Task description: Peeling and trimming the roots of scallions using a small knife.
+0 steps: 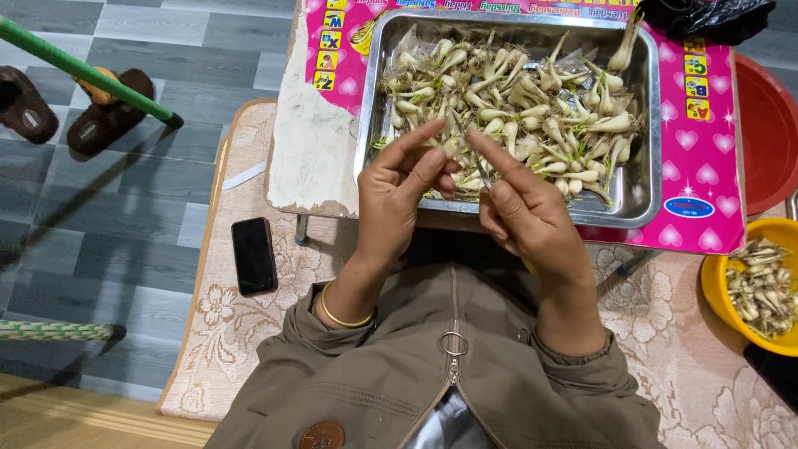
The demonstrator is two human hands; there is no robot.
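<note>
Here, at the middle of the frame, the left hand (397,193) pinches a small pale bulb (451,146) between thumb and fingers, and the right hand (524,212) holds a thin metal blade (474,154) against it, forefinger stretched along the blade, both hands just over the near rim of the steel tray (648,179). I judge the main danger to be the blade: the bulb is small, smooth and tapering, so it could slip or roll in the pinch and let the edge run on toward the left fingertips. A dropped bulb would likely land in the lap or on the mat rather than back in the tray. The tray is shiny and rectangular with rounded corners, heaped with cream-white bulbs bearing stringy roots and greenish stalks. It sits on a low surface (698,158) covered in glossy pink printed sheet, torn to bare white at the left. At the right edge an orange plastic bowl (715,283) holds more bulbs. A pale lace-patterned mat (241,324) lies below, with a black phone (253,255) on it.
</note>
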